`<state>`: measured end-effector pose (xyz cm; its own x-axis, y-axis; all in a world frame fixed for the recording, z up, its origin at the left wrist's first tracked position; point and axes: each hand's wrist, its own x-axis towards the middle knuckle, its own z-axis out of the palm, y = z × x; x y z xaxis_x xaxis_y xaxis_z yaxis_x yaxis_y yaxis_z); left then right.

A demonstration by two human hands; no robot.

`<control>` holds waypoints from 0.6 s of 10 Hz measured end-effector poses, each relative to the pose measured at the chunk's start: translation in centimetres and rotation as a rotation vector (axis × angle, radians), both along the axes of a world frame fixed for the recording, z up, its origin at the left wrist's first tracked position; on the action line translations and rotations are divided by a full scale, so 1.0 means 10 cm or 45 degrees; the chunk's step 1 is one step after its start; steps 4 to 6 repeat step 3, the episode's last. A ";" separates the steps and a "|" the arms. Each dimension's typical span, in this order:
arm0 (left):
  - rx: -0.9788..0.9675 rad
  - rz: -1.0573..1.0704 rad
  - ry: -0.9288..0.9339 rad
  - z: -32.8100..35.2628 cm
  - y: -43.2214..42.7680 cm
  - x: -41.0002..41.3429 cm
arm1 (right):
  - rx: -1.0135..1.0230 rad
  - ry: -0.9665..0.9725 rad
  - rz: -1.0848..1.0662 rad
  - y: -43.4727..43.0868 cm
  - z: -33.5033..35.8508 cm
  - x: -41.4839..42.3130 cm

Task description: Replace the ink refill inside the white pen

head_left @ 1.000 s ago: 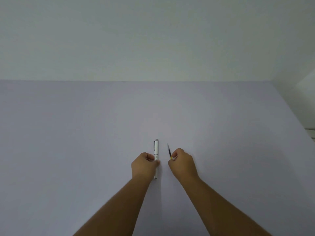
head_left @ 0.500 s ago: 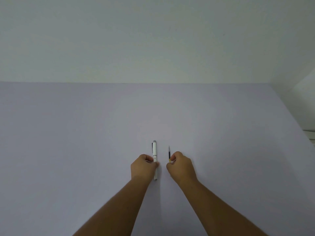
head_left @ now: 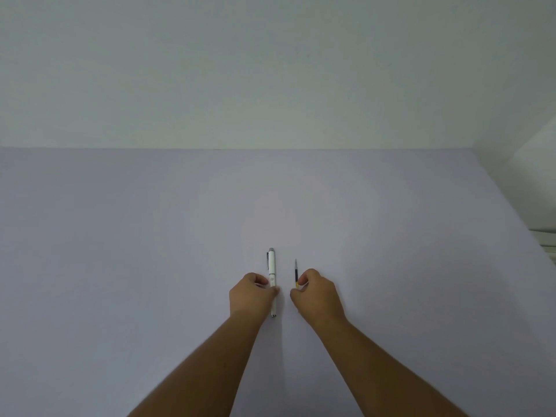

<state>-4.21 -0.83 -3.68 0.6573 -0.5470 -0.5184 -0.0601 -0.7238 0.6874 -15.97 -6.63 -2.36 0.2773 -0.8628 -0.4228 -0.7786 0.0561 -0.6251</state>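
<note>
A white pen (head_left: 272, 266) with a silver cap end and clip lies pointing away from me on the lilac table (head_left: 120, 251). My left hand (head_left: 251, 294) is closed around the pen's middle, thumb and fingers pinching it. To its right a thin dark ink refill (head_left: 296, 270) with a yellow band points the same way. My right hand (head_left: 319, 293) pinches the refill at that yellow band, and the rest of the refill is hidden in the hand. Pen and refill are parallel, a few centimetres apart.
A pale wall stands behind the table's far edge (head_left: 270, 149). At the right edge of the view, white furniture (head_left: 541, 206) sits beside the table.
Both hands have stayed in place with their grips. The pen has turned slightly and now lies straight, parallel to the refill.
</note>
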 end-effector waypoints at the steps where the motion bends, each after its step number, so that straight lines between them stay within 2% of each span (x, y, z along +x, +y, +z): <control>1: 0.008 -0.004 -0.010 0.03 0.01 0.01 | 0.015 -0.019 -0.019 0.01 0.03 0.00; 3: 0.100 -0.084 -0.047 0.15 0.04 0.10 | -0.102 -0.018 -0.035 -0.03 0.13 0.00; 6: 0.100 -0.084 -0.047 0.15 0.04 0.10 | -0.102 -0.018 -0.035 -0.03 0.13 0.00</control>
